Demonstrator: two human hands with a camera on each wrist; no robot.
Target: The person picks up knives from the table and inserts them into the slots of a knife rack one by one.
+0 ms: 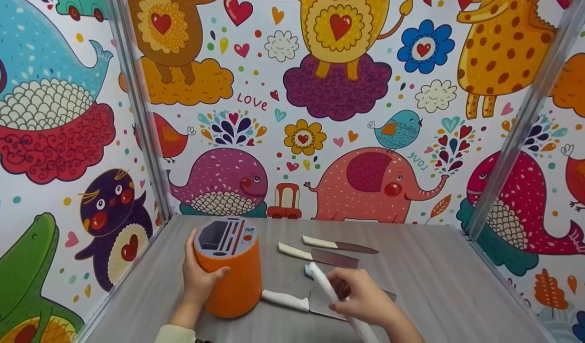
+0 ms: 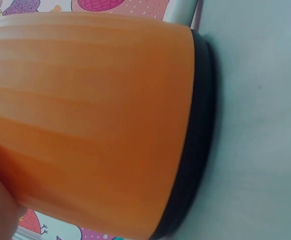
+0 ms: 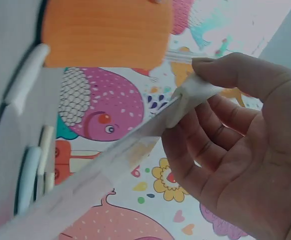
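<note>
While the orange knife block (image 1: 233,288) is being gripped upright on the grey table (image 1: 430,286) by the left hand (image 1: 199,276), with the thumb laid across its near face and the fingers along its left side, a white-handled knife (image 1: 324,286) is being held above the table by the right hand (image 1: 366,293), to the right of the block and apart from its slotted top (image 1: 228,238). The handle is being pinched narrowly between thumb and bent fingers, and the blade (image 3: 98,167) is being slanted down toward the table.

Beyond the right hand, space is being taken up by a rear cream-handled knife (image 1: 340,245) and a squarer cream-handled knife (image 1: 335,257). A bluish handle (image 1: 307,272) is being partly hidden by the held knife, and the near side is being occupied by a broad-bladed knife (image 1: 292,302), its handle end close beside the block.

By judgement, a light, stiff tool is being handled: the smooth handle may prove slippery, so hold is best being taken on it alone, well clear of the edge. The block seems rigid and bulky, and is best being braced round its ribbed sides, clear of the slots.
</note>
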